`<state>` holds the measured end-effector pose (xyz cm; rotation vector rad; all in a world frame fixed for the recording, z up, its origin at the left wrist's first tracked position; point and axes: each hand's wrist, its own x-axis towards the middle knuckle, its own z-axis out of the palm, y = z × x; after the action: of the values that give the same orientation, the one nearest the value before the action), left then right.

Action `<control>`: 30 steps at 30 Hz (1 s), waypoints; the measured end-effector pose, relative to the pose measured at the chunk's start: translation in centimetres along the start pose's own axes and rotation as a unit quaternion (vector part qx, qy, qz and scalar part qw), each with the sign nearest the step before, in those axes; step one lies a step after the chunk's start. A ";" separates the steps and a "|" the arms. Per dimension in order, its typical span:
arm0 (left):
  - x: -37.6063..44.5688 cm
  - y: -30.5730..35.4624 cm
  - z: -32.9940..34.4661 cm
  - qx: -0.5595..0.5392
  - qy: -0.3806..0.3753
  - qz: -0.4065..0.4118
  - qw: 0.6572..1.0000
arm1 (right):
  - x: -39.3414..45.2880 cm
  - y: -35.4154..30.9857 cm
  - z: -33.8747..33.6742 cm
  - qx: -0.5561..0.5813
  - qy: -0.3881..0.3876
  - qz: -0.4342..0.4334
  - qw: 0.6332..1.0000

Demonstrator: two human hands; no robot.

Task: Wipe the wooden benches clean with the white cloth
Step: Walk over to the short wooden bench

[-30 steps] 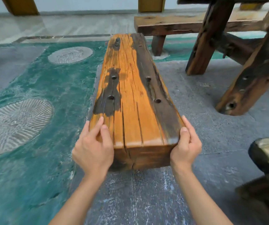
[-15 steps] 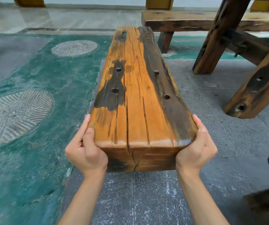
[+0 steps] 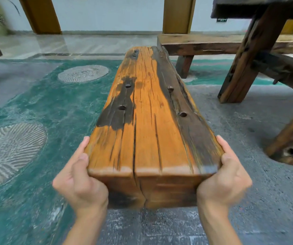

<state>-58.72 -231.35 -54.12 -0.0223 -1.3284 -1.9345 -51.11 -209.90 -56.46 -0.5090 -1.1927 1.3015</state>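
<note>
A thick orange-brown wooden bench (image 3: 147, 121) with dark stains and several round holes runs away from me down the middle of the view. My left hand (image 3: 79, 183) grips its near left corner, thumb on the top edge and fingers curled under the side. At the near right corner my right hand (image 3: 225, 179) grips the same way. The near end looks raised off the floor. No white cloth is in view.
A second long wooden bench (image 3: 212, 44) stands across the far end. Dark wooden table legs (image 3: 244, 61) stand at the right, one foot (image 3: 290, 151) close by. Teal floor with grey ribbed discs (image 3: 83, 73) lies left; grey stone floor lies right.
Both hands slid from the top of the near end down to its side corners and took hold. The near end of the bench has come up and closer to me.
</note>
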 end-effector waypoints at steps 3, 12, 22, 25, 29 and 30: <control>1.7 -1.1 1.9 0.052 0.003 -0.021 0.998 | -0.2 -0.5 5.1 -0.070 -0.029 0.017 0.997; 3.0 -3.2 3.4 0.070 0.005 -0.028 0.997 | 0.6 1.5 6.4 -0.105 -0.001 0.033 0.994; 2.7 -1.8 2.6 0.056 -0.010 -0.154 0.986 | 0.8 0.5 5.2 -0.071 -0.103 0.107 0.986; 2.5 -0.9 2.1 0.060 -0.022 -0.199 0.978 | 1.0 -0.2 4.8 -0.080 -0.149 0.149 0.974; 2.6 -1.3 1.6 0.056 -0.042 -0.238 0.969 | 1.1 -0.8 4.6 -0.049 -0.168 0.190 0.966; 2.6 -1.1 1.4 0.050 -0.047 -0.242 0.968 | 1.0 -1.0 4.5 -0.052 -0.171 0.190 0.965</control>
<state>-61.76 -231.61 -53.28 0.2877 -1.6046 -2.2845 -54.77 -210.66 -53.59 -0.6278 -1.5051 1.7098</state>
